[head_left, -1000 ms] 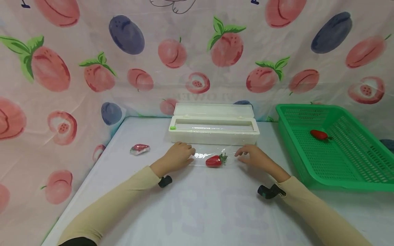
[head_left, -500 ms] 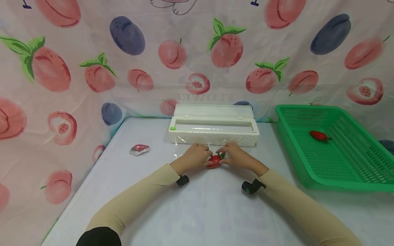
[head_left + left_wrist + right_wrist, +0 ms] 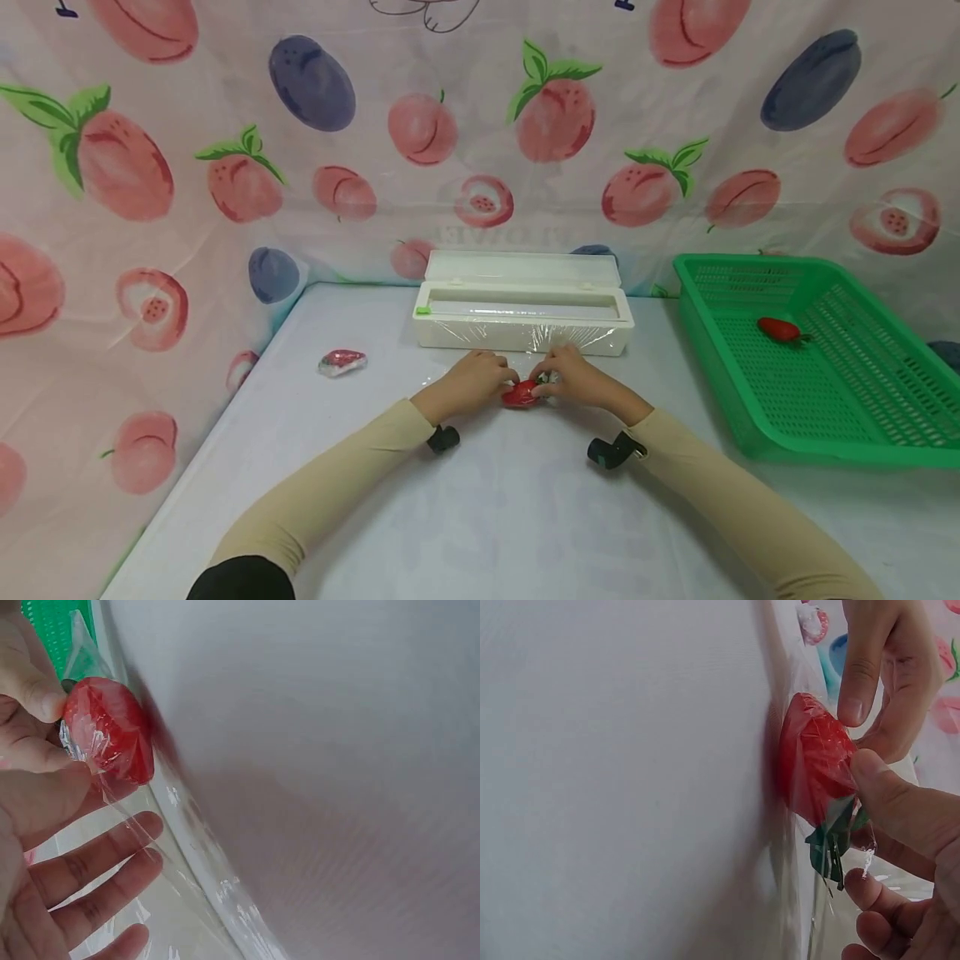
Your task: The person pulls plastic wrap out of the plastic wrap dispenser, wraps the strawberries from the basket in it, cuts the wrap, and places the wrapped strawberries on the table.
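A red strawberry (image 3: 519, 395) with green leaves lies on the white table in front of the dispenser, covered by clear cling film (image 3: 802, 739). My left hand (image 3: 474, 385) is at its pointed side; thumb and index finger pinch the film against the fruit, while the other fingers (image 3: 105, 900) spread beside it. From the leafy side my right hand (image 3: 573, 383) pinches with the thumb on the fruit's flank and the index finger behind. Green leaves (image 3: 829, 844) show through the film in the right wrist view. More film runs back toward the dispenser.
Behind the hands stands a white cling film dispenser (image 3: 525, 337) with its lid raised. A film-wrapped strawberry (image 3: 342, 362) lies at the left. At the right, a green basket (image 3: 750, 417) holds another red strawberry (image 3: 780, 329). A fruit-print curtain hangs behind the table.
Both hands came inward from the film's two sides to the strawberry. The film now wraps over the fruit, and over the last half second the fingers shifted only slightly on it.
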The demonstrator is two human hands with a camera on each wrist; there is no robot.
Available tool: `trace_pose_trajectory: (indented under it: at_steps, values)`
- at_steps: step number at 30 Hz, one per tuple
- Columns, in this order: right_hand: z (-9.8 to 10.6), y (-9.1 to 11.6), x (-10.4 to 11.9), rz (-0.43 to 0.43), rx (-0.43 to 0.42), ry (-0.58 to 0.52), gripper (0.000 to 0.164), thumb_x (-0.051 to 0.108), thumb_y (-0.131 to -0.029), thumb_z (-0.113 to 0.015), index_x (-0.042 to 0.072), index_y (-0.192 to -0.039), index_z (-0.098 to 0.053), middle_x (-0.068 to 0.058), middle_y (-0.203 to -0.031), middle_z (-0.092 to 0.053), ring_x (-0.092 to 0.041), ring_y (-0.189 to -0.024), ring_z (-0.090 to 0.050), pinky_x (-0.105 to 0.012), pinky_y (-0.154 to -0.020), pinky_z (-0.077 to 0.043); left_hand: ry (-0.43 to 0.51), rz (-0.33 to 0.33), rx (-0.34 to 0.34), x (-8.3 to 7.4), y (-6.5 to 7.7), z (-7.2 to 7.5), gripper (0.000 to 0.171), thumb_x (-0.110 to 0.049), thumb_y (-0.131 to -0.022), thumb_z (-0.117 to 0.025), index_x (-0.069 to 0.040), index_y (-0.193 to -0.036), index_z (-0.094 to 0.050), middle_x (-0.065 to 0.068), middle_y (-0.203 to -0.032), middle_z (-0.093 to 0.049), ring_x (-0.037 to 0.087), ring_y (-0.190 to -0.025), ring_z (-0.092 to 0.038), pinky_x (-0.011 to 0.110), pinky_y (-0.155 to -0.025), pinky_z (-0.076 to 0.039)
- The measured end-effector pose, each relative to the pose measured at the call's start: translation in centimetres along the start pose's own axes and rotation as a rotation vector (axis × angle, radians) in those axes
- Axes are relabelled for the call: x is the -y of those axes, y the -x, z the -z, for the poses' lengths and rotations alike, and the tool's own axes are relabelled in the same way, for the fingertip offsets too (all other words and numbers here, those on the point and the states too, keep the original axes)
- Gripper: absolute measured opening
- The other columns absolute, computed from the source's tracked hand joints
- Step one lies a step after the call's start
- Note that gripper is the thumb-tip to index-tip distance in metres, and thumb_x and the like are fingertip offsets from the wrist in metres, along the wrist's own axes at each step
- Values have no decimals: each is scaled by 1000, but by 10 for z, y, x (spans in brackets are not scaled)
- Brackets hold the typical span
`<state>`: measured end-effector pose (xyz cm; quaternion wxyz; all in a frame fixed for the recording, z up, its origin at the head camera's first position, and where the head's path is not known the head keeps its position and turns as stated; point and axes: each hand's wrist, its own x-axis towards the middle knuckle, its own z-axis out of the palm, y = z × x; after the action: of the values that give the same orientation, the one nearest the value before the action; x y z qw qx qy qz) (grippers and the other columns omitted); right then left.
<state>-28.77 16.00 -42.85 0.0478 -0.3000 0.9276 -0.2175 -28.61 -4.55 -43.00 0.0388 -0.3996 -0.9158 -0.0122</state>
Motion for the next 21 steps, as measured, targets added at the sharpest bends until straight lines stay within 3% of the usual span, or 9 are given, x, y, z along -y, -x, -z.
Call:
trace_pose_trajectory:
  at_steps: [4, 8, 12, 17, 21]
  values:
    - [0, 0, -2, 19, 5, 0, 23, 24, -80, -72, 8, -96, -72, -8, -87, -59, -20, -88, -43, -30, -74, -30, 0, 11, -32, -3, 2, 5, 20, -20, -93, -57, -19, -109, -68, 0, -101, -67, 18, -101, -62, 36, -93, -45]
    - [0, 0, -5, 24, 20, -5, 22, 23, -82, -70, 7, -97, -72, -8, -86, -58, -20, -87, -43, -30, -74, -29, -76, -2, -35, -10, 1, 9, 35, -40, -90, -59, -16, -114, -64, 0, -108, -65, 19, -107, -58, 37, -98, -42]
    - [1, 0, -6, 24, 17, -16, 21, 21, -83, -69, 6, -97, -72, -8, -86, -58, -20, -86, -43, -30, -74, -29, -171, 1, 7, -14, -4, 6, 49, -57, -82, -60, -16, -108, -66, -1, -108, -63, 18, -106, -55, 37, -100, -39]
    - [1, 2, -5, 71, 2, -14, 21, 21, -85, -66, 5, -99, -71, -10, -89, -60, -22, -88, -46, -31, -76, -31, -168, 42, 38, -12, -6, -1, 42, -54, -81, -64, -16, -101, -68, -1, -104, -62, 17, -100, -54, 36, -96, -40]
    - [2, 9, -5, 119, -88, 58, 25, 24, -84, -68, 5, -102, -70, -10, -94, -63, -24, -93, -49, -36, -80, -39, -116, 47, 48, -11, -4, -3, 38, -49, -83, -63, -17, -103, -67, -1, -103, -62, 18, -102, -55, 38, -98, -41]
